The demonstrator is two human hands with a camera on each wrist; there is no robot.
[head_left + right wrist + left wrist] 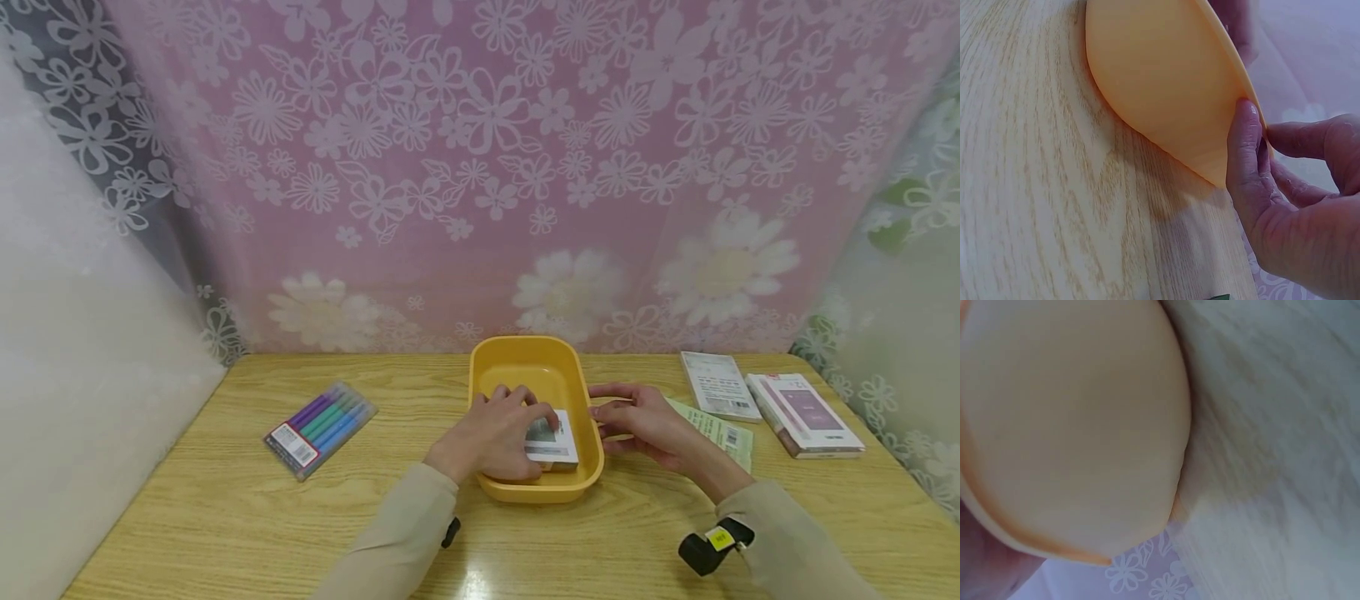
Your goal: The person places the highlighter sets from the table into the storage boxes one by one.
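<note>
A yellow plastic bin (536, 493) stands on the wooden table, its outer wall (1154, 75) filling much of the right wrist view. My left hand (498, 433) reaches down inside it, fingers and thumb curled about a small white book (551, 450) with a grey printed cover. That hand hides the book's left part. At the bin's right side, my right hand (648, 425) touches the rim with fairly straight fingers (1244, 134). The left wrist view shows mostly the bin's pale outer wall (1079, 425), and the book is out of sight there.
On the left lies a clear pack of colored pens (320, 429). Right of the bin, a light-green booklet (727, 437) sits partly behind the right hand. Beyond it are a white book with a barcode (720, 385) and a thicker white-and-purple book (806, 415). A flowered curtain (480, 183) hangs behind the table.
</note>
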